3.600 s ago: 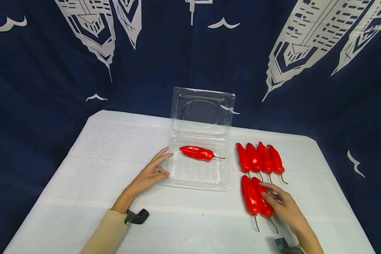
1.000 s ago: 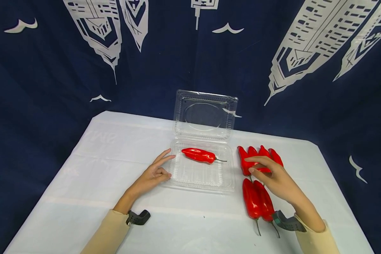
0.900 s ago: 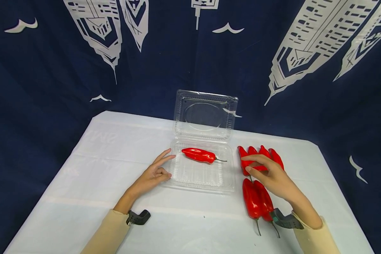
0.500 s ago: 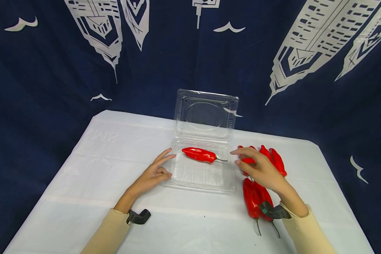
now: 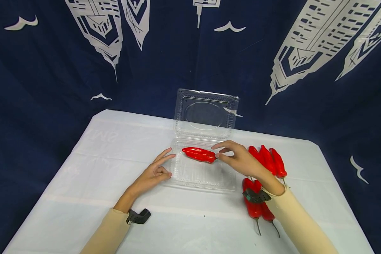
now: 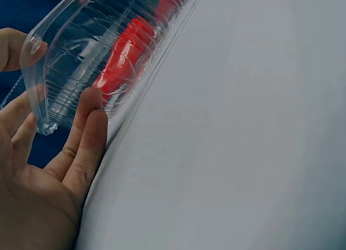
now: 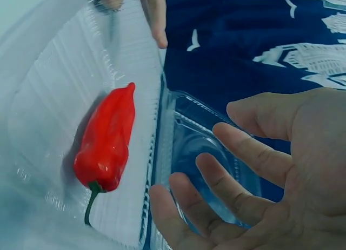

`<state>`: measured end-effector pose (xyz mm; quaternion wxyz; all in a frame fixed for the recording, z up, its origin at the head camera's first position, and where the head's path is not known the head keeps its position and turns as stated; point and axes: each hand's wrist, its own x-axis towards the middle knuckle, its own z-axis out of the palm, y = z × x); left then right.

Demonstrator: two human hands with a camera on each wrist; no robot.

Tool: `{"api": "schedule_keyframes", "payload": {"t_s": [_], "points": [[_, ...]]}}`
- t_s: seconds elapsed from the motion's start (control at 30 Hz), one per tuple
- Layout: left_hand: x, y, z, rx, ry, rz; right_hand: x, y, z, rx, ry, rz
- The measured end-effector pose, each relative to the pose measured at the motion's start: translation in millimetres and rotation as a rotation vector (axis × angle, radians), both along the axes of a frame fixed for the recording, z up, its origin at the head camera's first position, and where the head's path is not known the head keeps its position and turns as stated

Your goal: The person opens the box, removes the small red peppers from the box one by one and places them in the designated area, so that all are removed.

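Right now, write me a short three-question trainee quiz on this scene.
1. True or false: the clear clamshell box has its lid standing open.
2. How many peppers lie inside the box? A) none B) one C) three
3. Fill in: the left hand rests its fingers against the box's ____ edge.

Key: 1 true. 2 B, one red pepper, with the empty right hand hovering at its stem end. 3 left.
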<state>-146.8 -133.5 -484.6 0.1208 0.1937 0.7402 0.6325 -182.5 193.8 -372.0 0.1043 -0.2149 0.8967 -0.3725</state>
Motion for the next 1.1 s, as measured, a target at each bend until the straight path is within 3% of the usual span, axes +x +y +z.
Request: {"api": "schedule_keyframes", "payload": {"t_s": [0.7,1.1], "points": [[-0.9,-0.6,-0.9,0.018,0.019,-0.007,-35.6,-41.6,-12.7,0.064,-0.003,0.120],[-1.7,0.0,-2.8,0.020,0.037,-0.015,-40.8,-53.6,-28.2,0.155,0.054,0.146]]}}
